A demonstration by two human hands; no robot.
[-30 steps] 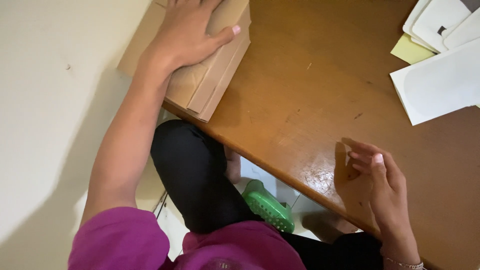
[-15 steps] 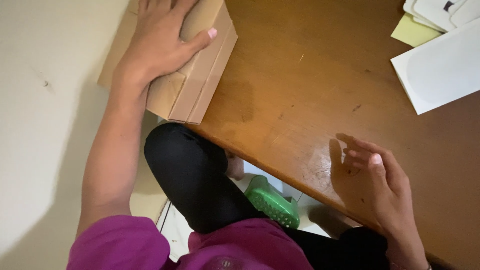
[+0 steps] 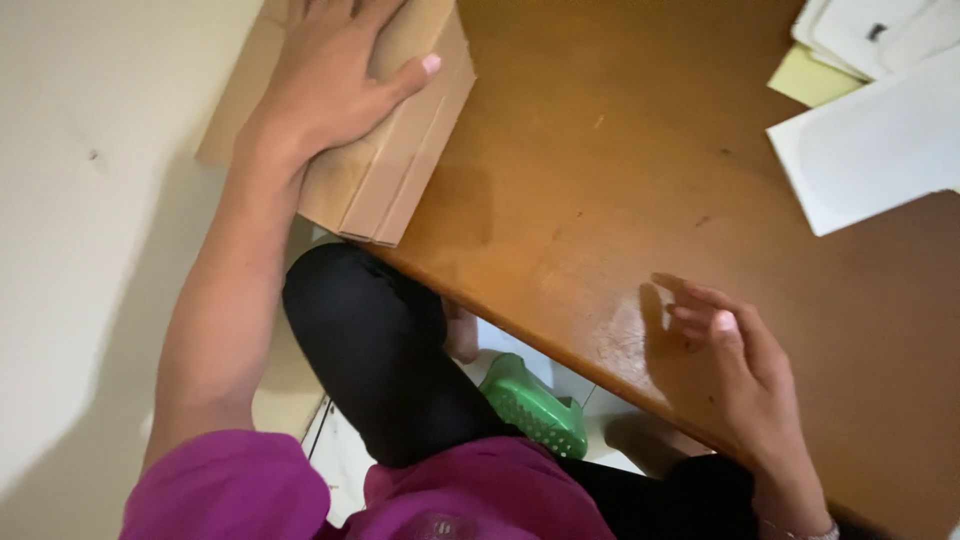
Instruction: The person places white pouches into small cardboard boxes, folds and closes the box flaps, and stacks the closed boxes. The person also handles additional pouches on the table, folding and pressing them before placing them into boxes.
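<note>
- The right hand point(image 3: 745, 385) hangs just above the near edge of the wooden table point(image 3: 620, 180), fingers loosely curled and grasping nothing; its shadow falls on the wood just beyond the fingertips.
- Below that hand, under the table edge, sit a green slipper point(image 3: 535, 405) and a knee in black trousers point(image 3: 375, 350).
- Across from it, the left hand point(image 3: 335, 85) lies flat, palm down, on the cardboard box point(image 3: 395, 170), thumb spread toward the box's inner edge. It presses rather than clasps.
- The box rests on the table's corner; the part under the wrist seems to overhang the edge, though the arm hides how far.
- To handle it well, I judge the palm should keep its weight over the part backed by wood, so the box slides flat instead of tipping.
- Well beyond the right hand, white papers point(image 3: 870, 150) and a yellow sheet point(image 3: 800, 80) lie apart from both hands.
</note>
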